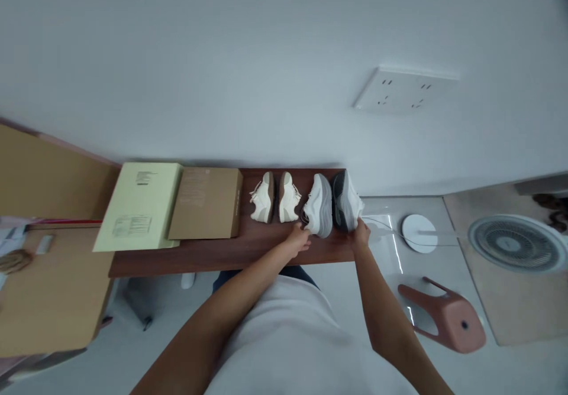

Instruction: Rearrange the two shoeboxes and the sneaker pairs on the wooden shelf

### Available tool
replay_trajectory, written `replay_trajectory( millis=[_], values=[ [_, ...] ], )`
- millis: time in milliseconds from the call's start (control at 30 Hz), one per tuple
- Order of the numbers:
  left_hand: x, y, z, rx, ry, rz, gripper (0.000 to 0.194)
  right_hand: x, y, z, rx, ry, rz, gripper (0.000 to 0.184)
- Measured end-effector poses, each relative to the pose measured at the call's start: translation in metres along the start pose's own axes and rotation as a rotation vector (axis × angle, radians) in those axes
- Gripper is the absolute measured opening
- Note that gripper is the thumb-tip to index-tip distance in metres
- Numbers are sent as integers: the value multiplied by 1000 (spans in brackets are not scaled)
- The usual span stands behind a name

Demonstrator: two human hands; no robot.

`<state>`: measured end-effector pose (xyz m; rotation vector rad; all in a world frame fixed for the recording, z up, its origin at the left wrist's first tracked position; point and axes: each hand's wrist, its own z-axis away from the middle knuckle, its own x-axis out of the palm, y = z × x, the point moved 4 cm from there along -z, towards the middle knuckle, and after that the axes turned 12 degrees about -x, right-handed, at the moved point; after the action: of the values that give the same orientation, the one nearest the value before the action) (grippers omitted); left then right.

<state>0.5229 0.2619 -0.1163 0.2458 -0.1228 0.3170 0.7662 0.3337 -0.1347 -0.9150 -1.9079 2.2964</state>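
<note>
On the narrow dark brown table [266,247] in front of me lie two pairs of shoes on their sides. The larger pair is on the right: a white-and-grey sneaker [319,206] and a matching sneaker [348,200] with its dark sole turned left. My left hand [299,238] has its fingers at the heel end of the first sneaker, closed on its edge. My right hand [360,233] grips the heel of the second one. Farther left, a small cream shoe [265,197] and its mate [289,198] lie sole to sole, apart from my hands.
A brown cardboard box [206,203] and a pale green box [139,206] stand on the table's left part. Behind is a white wall with a socket panel [403,90]. On the floor to the right are a pink stool [459,321] and a round fan [510,243].
</note>
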Motion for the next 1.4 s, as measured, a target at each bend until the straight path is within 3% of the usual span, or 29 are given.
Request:
replay_trajectory(
  millis=[100, 133, 200, 367, 467, 567, 633, 700, 833, 1000, 1200, 1300, 1400],
  values=[
    [-38, -3, 33, 74, -163, -143, 37, -6, -4, 27, -47, 184, 184, 63],
    [-57, -5, 44, 107, -165, -152, 35, -7, -6, 39, -81, 235, 218, 65],
    [-103, -9, 65, 186, -54, -120, 34, -5, -13, 61, -154, 254, 233, 67],
    [-219, -33, 100, 310, 281, -9, 32, 33, -48, 106, -281, -79, 125, 66],
    [-272, -41, 107, 416, 410, -24, 34, 75, -75, 141, -304, -295, 40, 59],
    [-313, -23, 108, 641, 681, -181, 42, 131, -104, 186, -398, -507, 23, 51],
    [-330, -2, 104, 749, 854, -340, 53, 172, -121, 218, -491, -654, 69, 46],
    [-338, 16, 96, 739, 938, -483, 64, 211, -133, 247, -577, -765, 146, 45],
    [-336, 24, 80, 644, 912, -730, 75, 261, -140, 284, -686, -822, 301, 53],
    [-334, 6, 74, 671, 722, -853, 85, 268, -129, 295, -682, -729, 403, 62],
    [-346, 15, 82, 668, 539, -838, 86, 265, -141, 305, -596, -601, 515, 64],
    [-366, 22, 102, 782, 462, -767, 78, 265, -163, 319, -599, -487, 458, 59],
    [-412, 25, 128, 913, 425, -607, 64, 277, -189, 344, -650, -490, 282, 54]
  ],
)
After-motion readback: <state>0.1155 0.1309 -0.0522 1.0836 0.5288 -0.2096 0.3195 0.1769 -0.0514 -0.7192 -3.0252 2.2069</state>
